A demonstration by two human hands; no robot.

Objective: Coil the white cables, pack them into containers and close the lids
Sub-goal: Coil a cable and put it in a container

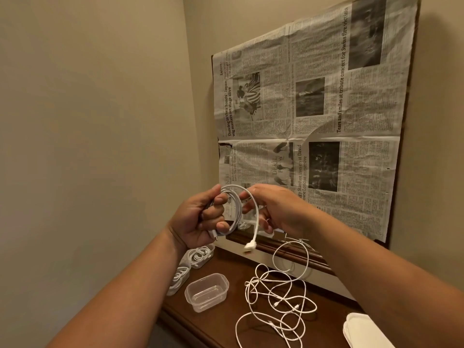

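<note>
1. Gripping a white cable (237,212) wound into a few loops, the left hand (200,217) is raised above the table (221,327) in front of a wall. Its fingers and thumb are curled round one side of the coil.
2. The right hand (273,209) is just beside the coil, fingers bent round the last free stretch of the same cable, which arcs over them.
3. That free stretch hangs down below both hands and ends in a flat white plug (248,247), in the air and clear of the table.
4. An open container (207,292) of clear plastic stands on the table below the left hand, with nothing in it.
5. Two more containers (199,256) sit to its left near the table's edge, each with a coiled white cable inside. Whether their lids are on cannot be told.
6. Loose cables (276,297) lie in a tangle on the table to the right of the open container, not touching it.
7. Pale lids (364,330) lie at the lower right, partly cut off by the edge of the view.
8. A sheet of newspaper (313,121) covers a dark wooden frame (288,249) that leans against the wall behind the table.
</note>
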